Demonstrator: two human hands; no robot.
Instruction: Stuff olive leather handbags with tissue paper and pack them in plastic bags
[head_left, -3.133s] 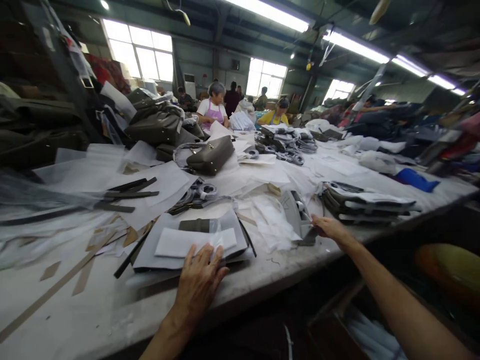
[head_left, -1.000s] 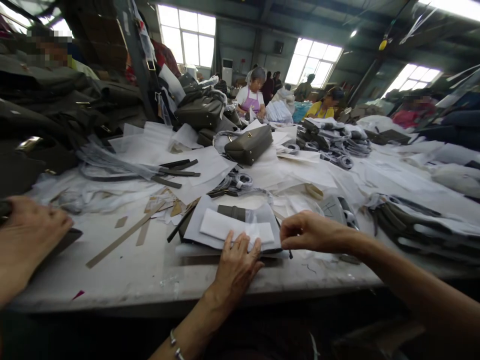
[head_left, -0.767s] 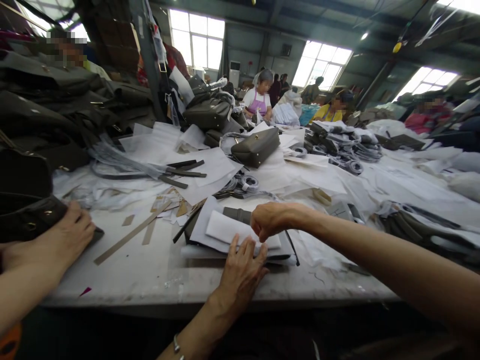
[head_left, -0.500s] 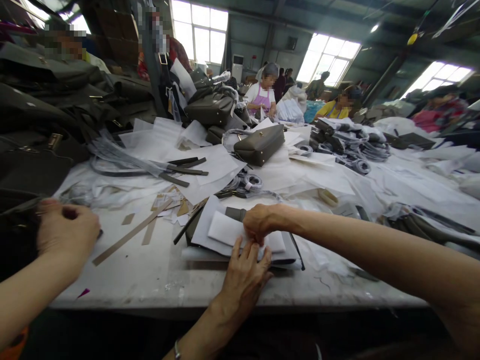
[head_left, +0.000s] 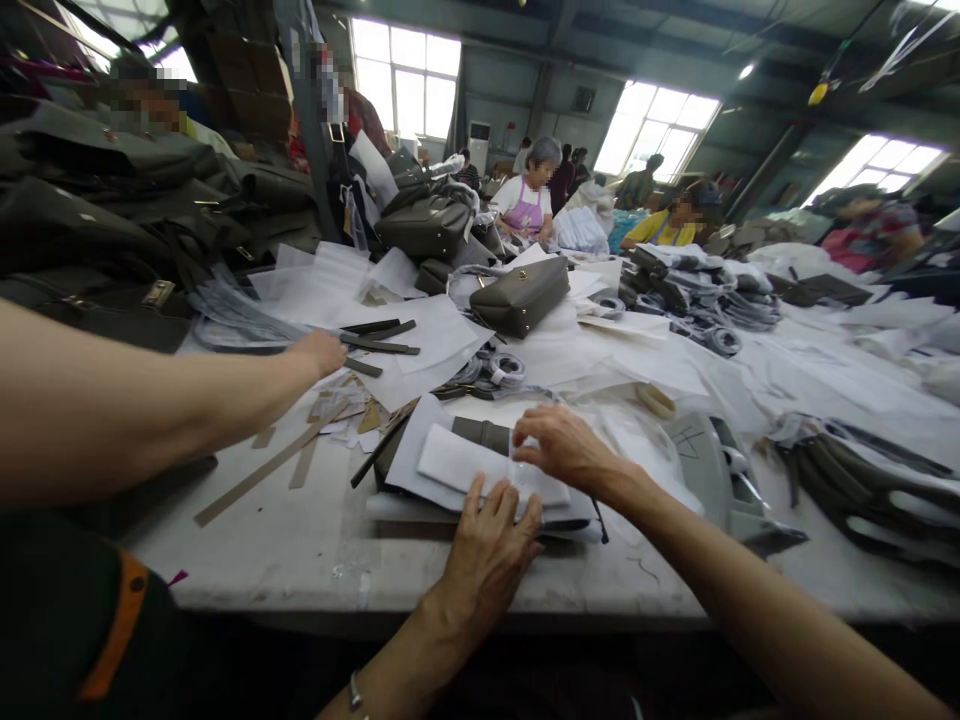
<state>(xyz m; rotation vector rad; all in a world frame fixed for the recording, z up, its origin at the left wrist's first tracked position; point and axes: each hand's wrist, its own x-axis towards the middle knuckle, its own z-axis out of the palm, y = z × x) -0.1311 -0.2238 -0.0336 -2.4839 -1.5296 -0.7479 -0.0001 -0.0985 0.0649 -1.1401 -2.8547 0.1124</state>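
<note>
My left hand point(head_left: 491, 535) lies flat, fingers outstretched, on a folded strip of white foam wrap point(head_left: 454, 462). This foam rests on a larger pale sheet point(head_left: 405, 462) over a dark grey-green bag piece point(head_left: 384, 462), of which only edges show. Beyond the foam, a dark band point(head_left: 480, 433) crosses the bundle. My right hand point(head_left: 559, 445) hovers at the bundle's right side, fingers bent and loosely apart, with nothing visible in them. A shiny clear patch, perhaps tape, shows on the foam between my hands.
A co-worker's arm point(head_left: 187, 390) reaches across from the left toward dark straps point(head_left: 382, 343). Right of my hands stands a grey tape-dispenser-like device point(head_left: 701, 470) near a yellowish roll point(head_left: 655, 400). A finished handbag point(head_left: 521, 295), paper sheets and wrapped handles lie farther back; stacked bags point(head_left: 862, 490) sit at right.
My right hand has lifted off the foam and its fingers have loosened; my left hand stays put. The co-worker's hand at left has moved forward to the straps.
</note>
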